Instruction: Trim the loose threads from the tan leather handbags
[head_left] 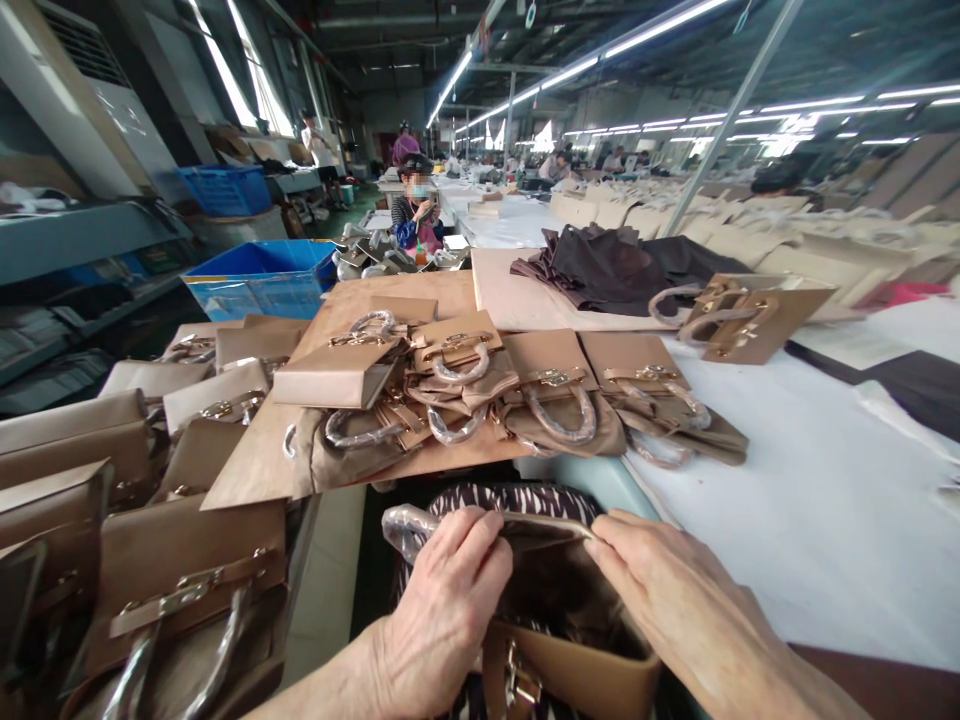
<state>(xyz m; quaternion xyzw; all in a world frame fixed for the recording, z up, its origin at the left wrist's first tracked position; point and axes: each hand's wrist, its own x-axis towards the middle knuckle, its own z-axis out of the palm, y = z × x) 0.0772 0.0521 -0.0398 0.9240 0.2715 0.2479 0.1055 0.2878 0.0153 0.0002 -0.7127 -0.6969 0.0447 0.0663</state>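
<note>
A tan handbag sits low in front of me with its mouth spread and its dark brown lining showing. The fingers of my left hand are curled over the far rim on the left, beside a plastic-wrapped handle. On the right, my right hand pinches the same rim, its thumb hidden. A metal clasp hangs on the bag's near side. Behind the bag shows black-and-white patterned cloth.
Several tan handbags with wrapped handles lie on a brown board ahead. More bags are stacked at left. A blue crate, dark cloth and an upright bag stand beyond. A masked person sits farther back.
</note>
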